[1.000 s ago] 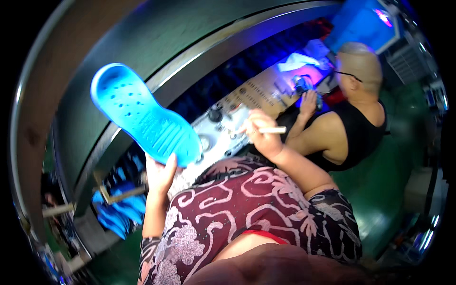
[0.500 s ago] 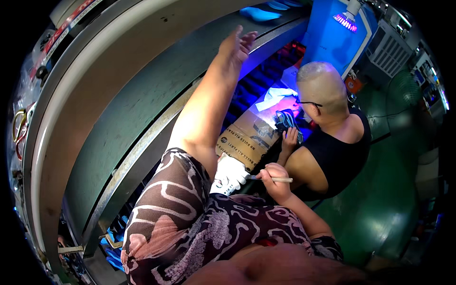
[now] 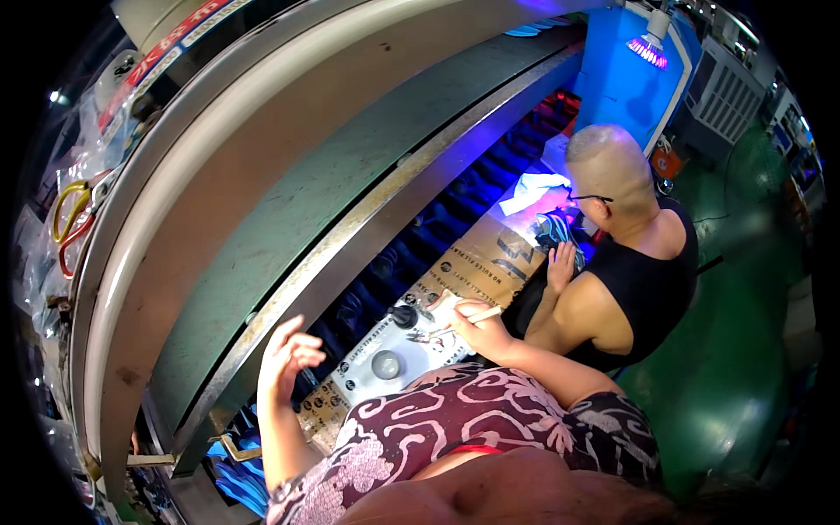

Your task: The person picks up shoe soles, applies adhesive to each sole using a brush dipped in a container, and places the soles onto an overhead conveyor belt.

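Note:
My left hand (image 3: 289,352) is raised in front of the conveyor edge, fingers apart and loosely curved, holding nothing. My right hand (image 3: 483,331) is closed around a slim pale-handled brush (image 3: 488,314) over a cardboard-covered work surface. The brush's tip is hard to make out. Below and to the left of that hand lies a white sheet (image 3: 360,360) bearing a small round translucent jar (image 3: 386,365). A dark, short bottle-like thing (image 3: 402,316) stands farther up the sheet. Small thin items beside my right hand are too blurred to name.
A long green conveyor belt (image 3: 350,166) with a metal edge curves along the left. Printed cardboard (image 3: 477,269) runs toward a co-worker (image 3: 639,262) on the right, whose hand touches a dark-and-blue shoe (image 3: 556,229). A purple-lit lamp (image 3: 648,51) hangs beyond. Yellow-and-red-handled scissors (image 3: 72,214) hang far left.
My left hand has come back from far over the conveyor to near my body, its fingers still apart. The brush stays in my right hand, which has shifted slightly left. The jar now shows.

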### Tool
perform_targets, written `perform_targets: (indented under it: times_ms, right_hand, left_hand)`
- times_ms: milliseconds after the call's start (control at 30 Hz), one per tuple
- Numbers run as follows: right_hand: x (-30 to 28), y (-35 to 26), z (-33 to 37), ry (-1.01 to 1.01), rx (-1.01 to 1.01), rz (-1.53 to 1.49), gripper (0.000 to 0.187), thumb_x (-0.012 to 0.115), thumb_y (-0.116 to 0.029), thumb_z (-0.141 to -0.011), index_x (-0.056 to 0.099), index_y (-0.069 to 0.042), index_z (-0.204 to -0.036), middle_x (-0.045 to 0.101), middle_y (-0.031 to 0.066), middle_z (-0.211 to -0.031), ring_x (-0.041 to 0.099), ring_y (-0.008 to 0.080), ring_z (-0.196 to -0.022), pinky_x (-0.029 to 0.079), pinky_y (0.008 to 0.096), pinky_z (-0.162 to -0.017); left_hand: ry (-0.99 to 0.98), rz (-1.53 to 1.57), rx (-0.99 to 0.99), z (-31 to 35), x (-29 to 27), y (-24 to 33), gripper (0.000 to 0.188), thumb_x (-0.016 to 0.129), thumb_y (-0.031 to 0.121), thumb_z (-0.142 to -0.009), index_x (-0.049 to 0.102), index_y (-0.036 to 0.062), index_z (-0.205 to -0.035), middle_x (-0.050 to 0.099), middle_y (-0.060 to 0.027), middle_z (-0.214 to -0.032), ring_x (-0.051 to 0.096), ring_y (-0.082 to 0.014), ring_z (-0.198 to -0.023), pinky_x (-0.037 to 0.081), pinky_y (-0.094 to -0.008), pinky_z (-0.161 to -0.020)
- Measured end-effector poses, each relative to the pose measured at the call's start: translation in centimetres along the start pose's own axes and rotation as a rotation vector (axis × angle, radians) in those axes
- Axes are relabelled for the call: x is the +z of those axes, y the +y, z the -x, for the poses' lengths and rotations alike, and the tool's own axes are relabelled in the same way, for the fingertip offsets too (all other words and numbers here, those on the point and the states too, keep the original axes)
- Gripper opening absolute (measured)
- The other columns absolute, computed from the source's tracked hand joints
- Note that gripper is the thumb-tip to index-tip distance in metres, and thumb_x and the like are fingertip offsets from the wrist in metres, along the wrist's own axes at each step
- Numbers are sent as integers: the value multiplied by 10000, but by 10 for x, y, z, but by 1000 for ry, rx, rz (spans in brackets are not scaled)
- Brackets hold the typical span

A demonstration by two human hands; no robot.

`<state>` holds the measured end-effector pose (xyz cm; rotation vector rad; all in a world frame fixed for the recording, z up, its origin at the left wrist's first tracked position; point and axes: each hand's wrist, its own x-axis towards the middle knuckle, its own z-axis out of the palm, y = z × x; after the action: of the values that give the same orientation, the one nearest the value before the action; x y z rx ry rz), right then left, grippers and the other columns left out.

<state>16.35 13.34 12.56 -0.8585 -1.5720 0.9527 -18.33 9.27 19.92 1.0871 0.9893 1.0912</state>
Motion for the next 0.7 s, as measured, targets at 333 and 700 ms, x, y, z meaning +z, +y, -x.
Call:
perform_targets:
  times_ms: [333, 700]
  right_hand:
    - [92, -13, 12, -365, 128, -79, 201, 540, -118, -859, 621, 8, -724, 577, 76, -710, 555, 150, -639, 432, 272, -576]
    - [119, -13, 32, -188, 431, -267, 325, 455, -265, -944, 561, -9, -775, 544, 63, -700, 478, 107, -600, 399, 228, -565]
  left_hand:
    - [152, 121, -217, 170, -36, -79, 574, 612, 257, -833, 370, 23, -1298, 581, -168, -1070, 620, -247, -887, 502, -313, -775]
    - [1552, 691, -504, 358, -79, -282, 825, 732, 437, -686, 335, 63, -1306, 386, -142, -1243, 423, -304, -1116, 370, -441, -958]
